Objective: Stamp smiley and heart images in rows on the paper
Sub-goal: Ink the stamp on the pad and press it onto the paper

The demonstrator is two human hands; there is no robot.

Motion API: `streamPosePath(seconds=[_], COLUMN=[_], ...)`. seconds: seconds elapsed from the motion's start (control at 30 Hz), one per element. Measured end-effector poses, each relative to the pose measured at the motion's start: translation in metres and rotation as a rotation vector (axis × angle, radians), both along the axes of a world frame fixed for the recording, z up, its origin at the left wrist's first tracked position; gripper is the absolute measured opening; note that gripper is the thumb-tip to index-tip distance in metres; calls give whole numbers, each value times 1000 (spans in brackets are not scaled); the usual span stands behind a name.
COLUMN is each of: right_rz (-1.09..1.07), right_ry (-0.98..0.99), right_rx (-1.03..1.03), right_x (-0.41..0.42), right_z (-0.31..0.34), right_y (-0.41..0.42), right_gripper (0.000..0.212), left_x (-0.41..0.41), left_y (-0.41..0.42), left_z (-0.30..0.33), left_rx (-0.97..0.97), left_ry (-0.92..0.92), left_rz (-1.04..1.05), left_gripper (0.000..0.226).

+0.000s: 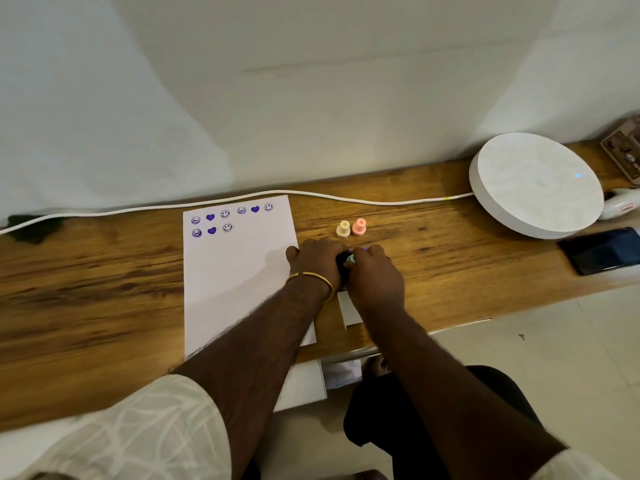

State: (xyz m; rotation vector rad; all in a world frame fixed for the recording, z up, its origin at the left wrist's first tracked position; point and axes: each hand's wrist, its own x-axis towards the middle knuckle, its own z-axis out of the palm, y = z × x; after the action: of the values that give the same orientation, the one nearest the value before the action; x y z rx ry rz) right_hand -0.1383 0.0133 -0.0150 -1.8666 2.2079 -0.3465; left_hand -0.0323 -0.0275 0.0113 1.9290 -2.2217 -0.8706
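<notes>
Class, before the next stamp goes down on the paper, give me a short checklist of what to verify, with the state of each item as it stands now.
1. Paper flat on the table: ok.
2. Second row has free space after its three prints: ok.
3. Stamp picked up: a pale green stamp shows between the left hand and the right hand, both curled over a dark object; who holds what: cannot tell.
4. Stamp face inked: cannot tell, hidden by the hands.
5. Yellow stamp and pink stamp upright beside the paper, off it: ok.
6. White cable off the paper: ok.
</notes>
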Motion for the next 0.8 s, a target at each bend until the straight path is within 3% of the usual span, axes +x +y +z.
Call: streamPosePath(seconds=[0.13, 0.33, 0.53, 0.73, 0.8], right_rz=[-66, -2, -60, -7, -10], right_ry=[-145, 25, -145, 22, -31], right_rx=[48, 18, 15, 19, 1], right_x=[-11, 3, -7, 5, 1], right_z=[2, 2, 3, 1, 0], right_y=[-10, -3, -6, 0, 1], right_gripper=[22, 28, 22, 30, 28], left_x=[0, 1, 1, 1, 2], left_y=[-1, 0, 0, -1, -1], left_z=[0, 2, 3, 3, 2], left_rx=[16, -1, 16, 12, 13], left_ry=[-10, 0, 9, 6, 6], left_rz=[-10, -6, -15, -1, -6], left_gripper=[45, 42, 44, 46, 45])
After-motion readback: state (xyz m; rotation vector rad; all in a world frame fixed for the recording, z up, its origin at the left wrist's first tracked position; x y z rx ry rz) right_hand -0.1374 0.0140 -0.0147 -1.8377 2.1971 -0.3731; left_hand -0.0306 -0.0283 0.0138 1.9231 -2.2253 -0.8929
